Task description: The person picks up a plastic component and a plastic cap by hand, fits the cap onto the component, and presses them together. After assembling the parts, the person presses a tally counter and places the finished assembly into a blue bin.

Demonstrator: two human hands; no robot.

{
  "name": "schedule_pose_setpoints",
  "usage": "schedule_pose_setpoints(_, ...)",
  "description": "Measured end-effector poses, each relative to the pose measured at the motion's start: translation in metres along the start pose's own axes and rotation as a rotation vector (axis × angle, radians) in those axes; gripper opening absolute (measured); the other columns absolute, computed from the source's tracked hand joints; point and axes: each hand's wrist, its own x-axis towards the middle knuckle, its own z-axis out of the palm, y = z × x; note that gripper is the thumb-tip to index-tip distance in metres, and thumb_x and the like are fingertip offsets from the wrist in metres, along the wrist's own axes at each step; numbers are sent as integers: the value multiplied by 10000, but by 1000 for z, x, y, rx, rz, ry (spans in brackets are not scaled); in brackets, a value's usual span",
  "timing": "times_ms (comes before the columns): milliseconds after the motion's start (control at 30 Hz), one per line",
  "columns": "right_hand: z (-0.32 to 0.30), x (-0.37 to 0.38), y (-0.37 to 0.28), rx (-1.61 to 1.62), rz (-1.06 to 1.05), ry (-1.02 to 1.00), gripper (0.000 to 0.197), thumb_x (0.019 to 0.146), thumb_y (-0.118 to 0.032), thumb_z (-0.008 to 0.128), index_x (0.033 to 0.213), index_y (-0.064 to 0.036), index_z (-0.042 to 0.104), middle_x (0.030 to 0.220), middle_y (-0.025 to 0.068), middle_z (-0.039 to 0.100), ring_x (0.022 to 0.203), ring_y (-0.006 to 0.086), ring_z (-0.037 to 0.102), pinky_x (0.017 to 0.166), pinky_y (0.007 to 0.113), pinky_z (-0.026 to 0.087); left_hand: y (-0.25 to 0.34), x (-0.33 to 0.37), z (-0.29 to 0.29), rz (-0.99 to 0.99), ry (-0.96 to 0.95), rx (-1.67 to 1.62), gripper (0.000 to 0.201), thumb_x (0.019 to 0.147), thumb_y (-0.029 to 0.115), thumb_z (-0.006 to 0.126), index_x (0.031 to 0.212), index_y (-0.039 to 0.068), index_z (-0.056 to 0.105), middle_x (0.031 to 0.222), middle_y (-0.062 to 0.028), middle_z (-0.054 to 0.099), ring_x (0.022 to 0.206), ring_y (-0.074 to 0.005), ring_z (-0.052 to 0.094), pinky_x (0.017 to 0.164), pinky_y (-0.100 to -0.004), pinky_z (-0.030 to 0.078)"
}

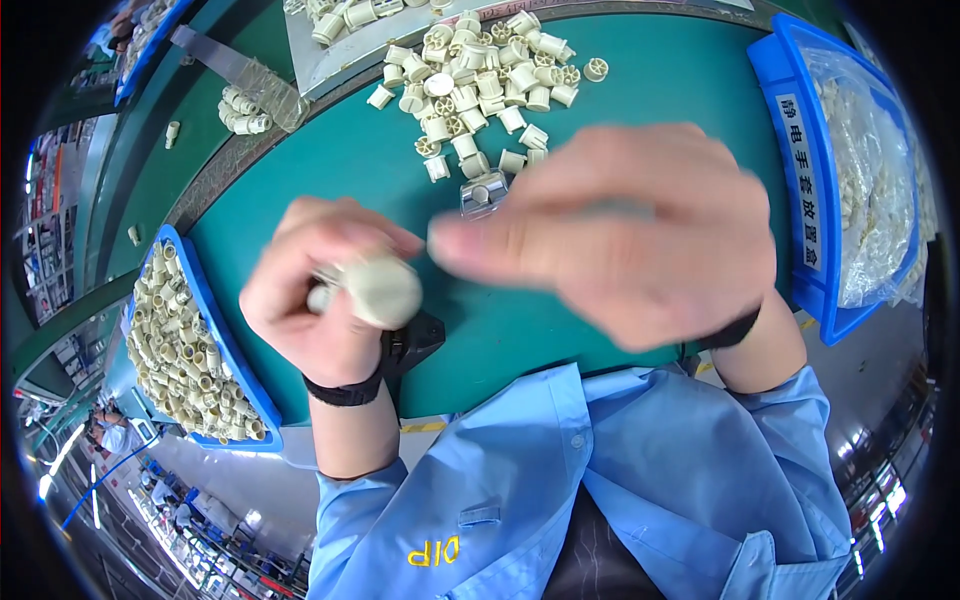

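Note:
My left hand (315, 275) is closed round a cream plastic part (385, 292) with a round end, blurred by motion. My right hand (640, 240) hovers just to its right over the green mat, its thumb pointing toward the left hand. Motion smears its fingers, and I cannot see whether anything is in them. Beyond the hands a small shiny metal block (484, 192) rests on the mat, partly covered by the right hand. Past it lies a loose heap of cream plastic caps (470, 85) with slotted ends.
To the left, a blue bin (215, 330) holds many cream tubular parts. Another blue bin (800, 190) with clear plastic bags stands at the right. A metal tray (320, 60) with more parts is at the back, beside a clear plastic strip (240, 72). Black bands circle both wrists.

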Motion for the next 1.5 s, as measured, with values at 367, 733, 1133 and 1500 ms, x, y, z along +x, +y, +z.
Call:
schedule_pose_setpoints(367,1,-6,15,-229,335,-382,387,687,21,614,949,-222,763,618,8,488,507,195,520,436,327,376,-8,11,-11,-300,55,-881,269,1030,282,442,1220,91,444,946,-32,472,613,-130,442,470,-229,338)
schedule_pose_setpoints(733,-4,8,27,-16,400,57,294,757,53,582,906,-133,755,668,29,577,522,153,521,463,281,390,14,43,9,-414,108,-491,261,1025,251,469,1149,31,534,758,-17,504,517,-73,409,436,-220,306)
schedule_pose_setpoints(1133,-17,-13,76,161,866,179,204,840,30,548,921,-47,719,597,13,552,528,50,455,483,243,364,-54,346,-19,103,-100,1050,286,848,341,642,1030,128,704,803,-171,676,804,-350,652,765,-392,503)
schedule_pose_setpoints(1500,-27,-16,86,273,964,169,149,821,-48,572,864,-68,713,568,23,556,508,96,498,504,280,403,-112,433,17,171,-387,1394,284,943,296,533,1145,142,661,982,-123,704,898,-278,671,784,-364,514)
